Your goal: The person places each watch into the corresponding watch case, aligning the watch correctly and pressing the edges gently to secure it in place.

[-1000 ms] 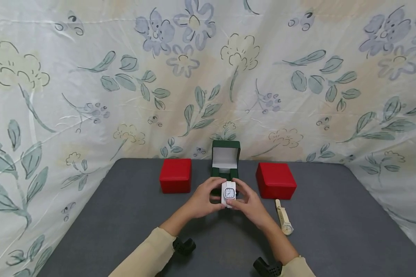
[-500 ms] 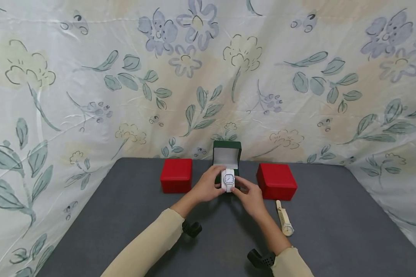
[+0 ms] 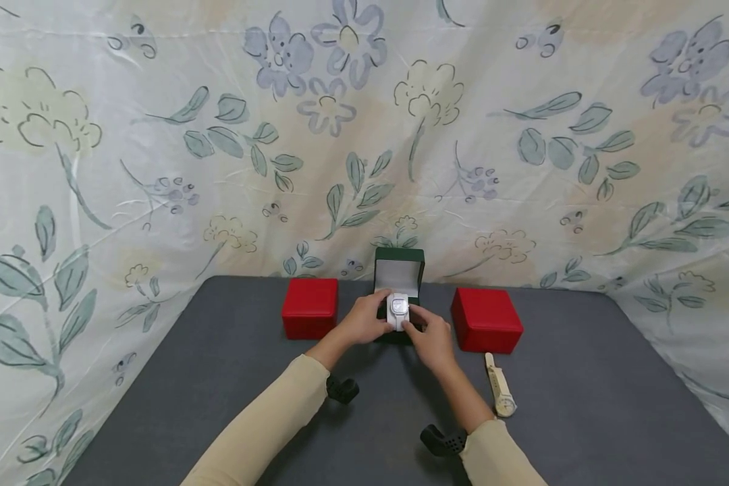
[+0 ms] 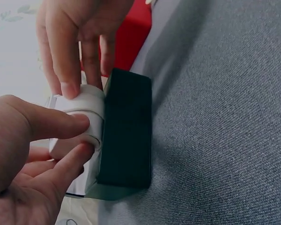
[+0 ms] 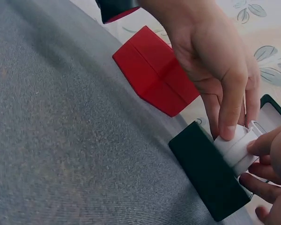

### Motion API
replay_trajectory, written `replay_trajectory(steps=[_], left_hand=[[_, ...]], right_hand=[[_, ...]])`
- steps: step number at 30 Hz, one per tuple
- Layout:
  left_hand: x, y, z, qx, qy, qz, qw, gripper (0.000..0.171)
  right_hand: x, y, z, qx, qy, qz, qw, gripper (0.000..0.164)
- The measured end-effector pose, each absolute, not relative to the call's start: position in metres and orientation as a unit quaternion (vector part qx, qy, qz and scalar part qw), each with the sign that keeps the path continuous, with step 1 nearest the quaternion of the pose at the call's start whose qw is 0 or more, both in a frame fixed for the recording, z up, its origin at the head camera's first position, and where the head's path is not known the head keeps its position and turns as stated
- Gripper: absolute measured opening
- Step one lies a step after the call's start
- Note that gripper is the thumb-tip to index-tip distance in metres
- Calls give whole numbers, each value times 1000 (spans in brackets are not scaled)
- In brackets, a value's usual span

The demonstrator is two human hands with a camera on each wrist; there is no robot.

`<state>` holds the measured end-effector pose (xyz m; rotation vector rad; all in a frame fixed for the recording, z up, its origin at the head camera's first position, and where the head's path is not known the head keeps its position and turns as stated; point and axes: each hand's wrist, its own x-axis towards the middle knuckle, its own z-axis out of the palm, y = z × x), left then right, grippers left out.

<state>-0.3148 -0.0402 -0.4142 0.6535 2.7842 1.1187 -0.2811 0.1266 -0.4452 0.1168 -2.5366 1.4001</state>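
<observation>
A white wristwatch point(image 3: 398, 312) with a square dial is held between both hands, its strap looped around a white cushion. Fingers and thumb of my left hand point(image 3: 366, 320) pinch it from the left. On the other side my right hand point(image 3: 431, 337) grips its edge between thumb and fingers. The watch sits at the mouth of an open green watch box point(image 3: 399, 254), whose white-lined lid stands up behind it. In the left wrist view the white strap point(image 4: 86, 105) pokes out above the dark green box wall point(image 4: 126, 136). Fingers hide part of the cushion.
One red box point(image 3: 310, 307) stands left of the green box, another red box point(image 3: 486, 318) to its right. A cream-strapped watch point(image 3: 500, 388) lies in front of the right red box. Floral cloth point(image 3: 364, 135) hangs behind the grey table point(image 3: 219, 378).
Both hands have carried the white watch away from the body, to the green box, and lowered it there. Its dial now tilts upward. The red boxes and cream watch stay put.
</observation>
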Motion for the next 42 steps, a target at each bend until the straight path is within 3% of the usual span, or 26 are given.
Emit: replay_trajectory(steps=[12,24,32,37,42], left_hand=[[-320,-40,-420,205,910,357,38,58],[-324,-34,-419,206,946,251,23,40],[-327,-25,-414,203,956,209,24,39],[-323,-29,-413,198,945,256,38,40],[-326,-38,-396,137,930,341,-25,32]], right_hand=[[-284,123,-451,14,-892,434,124,45],[-295,127,-455,25,-897,434,78,46],[-297,132,-451,33,-904,421,62,48],[-291,132,-454,25,-897,439,51,63],[-285,131,-459,14,-885,462,51,79]])
